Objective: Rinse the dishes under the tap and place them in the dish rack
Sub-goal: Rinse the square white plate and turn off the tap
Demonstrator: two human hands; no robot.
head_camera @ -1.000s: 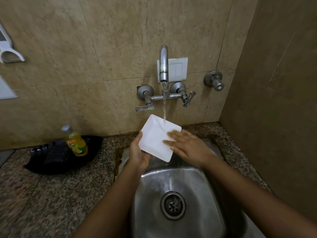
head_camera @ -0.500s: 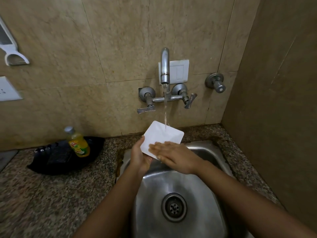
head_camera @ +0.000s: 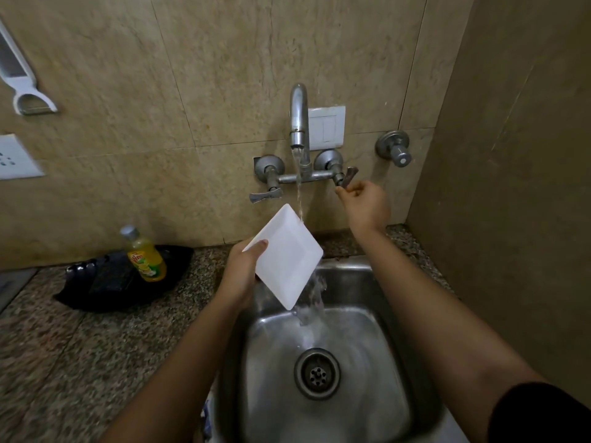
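Beige marbled tiles (head_camera: 224, 75) cover the back wall, and a plain brown panel closes off the right side. Below them a speckled granite counter (head_camera: 64, 362) surrounds a stainless steel sink (head_camera: 367, 362) with a round drain (head_camera: 317, 374) in its floor. A chrome wall tap (head_camera: 299, 113) stands in front of a white switch plate (head_camera: 329, 127), with a separate valve knob (head_camera: 395, 148) to its right. On the counter to the left, a yellow dish-soap bottle (head_camera: 145, 254) stands on a black tray (head_camera: 105, 282). A white hanging tool (head_camera: 22, 81) and a socket plate (head_camera: 16, 158) sit at the far left of the wall.

The white square plate (head_camera: 287, 257) is over the sink's back edge, tilted steeply with one corner up under the water stream (head_camera: 299, 193). The left hand (head_camera: 243, 270) grips its left corner – thumb pressed on the face, the other fingers hidden behind. Water sheets off the plate's lower edge into the basin.

Half a second ago the right hand (head_camera: 364, 203) lay flat on the plate's face with its fingers straight. It has since left the plate and risen to the right tap lever (head_camera: 347, 177), whose lower end its curled fingers and thumb now pinch. The plate – held flatter before – is now held by the left hand alone. The water still runs.
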